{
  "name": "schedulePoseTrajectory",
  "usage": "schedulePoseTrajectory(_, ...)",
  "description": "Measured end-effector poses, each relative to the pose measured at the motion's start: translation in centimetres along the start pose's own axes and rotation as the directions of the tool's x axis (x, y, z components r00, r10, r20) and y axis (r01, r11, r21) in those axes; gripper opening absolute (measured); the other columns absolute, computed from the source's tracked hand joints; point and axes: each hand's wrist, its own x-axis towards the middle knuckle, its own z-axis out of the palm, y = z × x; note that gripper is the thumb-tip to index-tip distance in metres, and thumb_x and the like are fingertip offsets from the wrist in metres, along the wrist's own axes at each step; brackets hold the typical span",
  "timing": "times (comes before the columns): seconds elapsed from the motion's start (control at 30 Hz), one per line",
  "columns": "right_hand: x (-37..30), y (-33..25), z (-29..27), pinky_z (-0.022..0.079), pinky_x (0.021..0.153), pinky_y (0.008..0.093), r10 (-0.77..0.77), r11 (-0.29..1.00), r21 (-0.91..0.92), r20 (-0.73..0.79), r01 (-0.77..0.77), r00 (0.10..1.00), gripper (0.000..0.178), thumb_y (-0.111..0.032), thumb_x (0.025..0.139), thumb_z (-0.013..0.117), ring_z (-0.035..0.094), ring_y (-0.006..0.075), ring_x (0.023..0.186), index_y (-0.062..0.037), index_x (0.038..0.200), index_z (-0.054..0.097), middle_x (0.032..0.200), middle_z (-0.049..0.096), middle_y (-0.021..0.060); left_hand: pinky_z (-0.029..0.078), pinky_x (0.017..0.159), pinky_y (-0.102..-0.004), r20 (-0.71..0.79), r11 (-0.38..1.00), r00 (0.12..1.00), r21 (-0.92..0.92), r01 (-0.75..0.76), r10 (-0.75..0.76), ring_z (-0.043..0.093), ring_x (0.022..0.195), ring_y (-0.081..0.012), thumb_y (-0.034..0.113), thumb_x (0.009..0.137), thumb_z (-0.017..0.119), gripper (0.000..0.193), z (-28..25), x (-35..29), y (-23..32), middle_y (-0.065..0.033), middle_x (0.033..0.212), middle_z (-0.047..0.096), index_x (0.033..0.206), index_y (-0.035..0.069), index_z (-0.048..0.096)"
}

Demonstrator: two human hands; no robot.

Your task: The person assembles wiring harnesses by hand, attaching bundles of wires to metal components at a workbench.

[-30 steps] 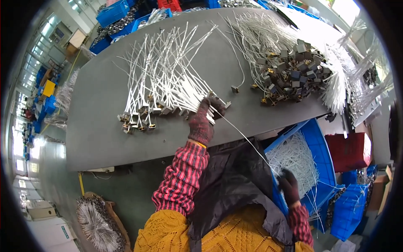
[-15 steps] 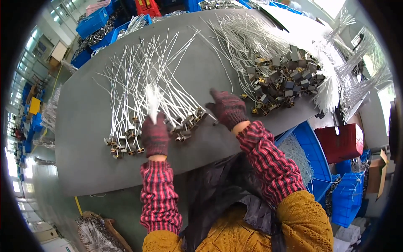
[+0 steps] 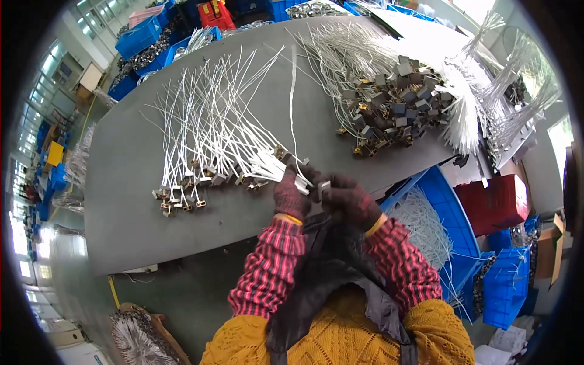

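Clutching white strips in our left hand and a grey block in our right hand, near the table edge, we could spill strips if our left grip loosens.

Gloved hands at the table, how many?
2: left hand around white strands; right hand beside it, at a grey block. No others visible there.

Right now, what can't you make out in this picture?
Head view: how the left hand grips the white strips underneath, hidden by the hand itself.
Head view: whether the right hand alone holds the grey block; the dark gloves blend together.
Head view: the floor of the blue bin, under white strands.
Head view: the rest of the bundle at lower left, cut off by the bottom edge.
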Motion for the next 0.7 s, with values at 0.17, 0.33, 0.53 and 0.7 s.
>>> schedulePoseTrajectory(0.17, -7.7, 6.2, 1.5, 0.048, 0.054, 0.0274, -0.117, 0.976, 0.151, -0.234, 0.155, 0.965, 0.014, -0.013, 0.089, 0.062, 0.058, 0.0133, 0.067, -0.0089, 0.102, 0.061, 0.085, 0.062, 0.0025, 0.023, 0.037, -0.0229, -0.287, 0.983, 0.956, -0.184, 0.001, -0.055, 0.036, 0.042, -0.0068, 0.031, 0.099, 0.056, 0.028, 6.8, -2.6, 0.6, 0.0052, 0.057, 0.041, 0.078, 0.013, 0.055)
schedulePoseTrajectory(0.33, -18.0, 13.2, -5.8, 0.047, 0.060, 0.0291, -0.479, 0.770, -0.590, -0.283, 0.243, 0.831, 0.009, -0.013, 0.087, 0.064, 0.056, 0.0134, 0.071, -0.0070, 0.093, 0.063, 0.085, 0.060, 0.0024, 0.032, 0.039, -0.0218, -0.261, 0.947, 0.941, -0.178, -0.267, 0.216, 0.046, 0.048, -0.0059, 0.032, 0.099, 0.058, 0.023, 2.8, -0.9, 5.3, 0.0063, 0.061, 0.049, 0.082, 0.016, 0.059)
schedulePoseTrajectory(0.53, -35.1, 20.3, -18.0, 0.043, 0.041, 0.0293, 0.026, 0.993, -0.043, -0.833, -0.111, 0.552, 0.019, -0.016, 0.087, 0.063, 0.054, 0.0152, 0.049, -0.0029, 0.101, 0.064, 0.078, 0.066, 0.0102, 0.056, 0.061, -0.0319, 0.008, 0.930, 0.938, -0.135, -0.342, 0.346, 0.066, 0.072, -0.0190, 0.033, 0.099, 0.059, 0.026, 2.0, -1.9, 7.2, -0.0055, 0.083, 0.067, 0.098, 0.007, 0.063)
schedulePoseTrajectory(0.7, -38.5, 22.1, -19.1, 0.043, 0.039, 0.0281, -0.053, 0.997, -0.074, -0.865, -0.023, 0.499, 0.020, -0.015, 0.087, 0.063, 0.053, 0.0145, 0.046, -0.0028, 0.103, 0.063, 0.084, 0.068, 0.0128, 0.062, 0.070, -0.0386, 0.040, 0.914, 0.914, -0.072, -0.400, 0.403, 0.069, 0.078, -0.0250, 0.034, 0.099, 0.060, 0.030, 2.3, -2.2, 8.2, -0.0107, 0.092, 0.070, 0.104, 0.005, 0.064)
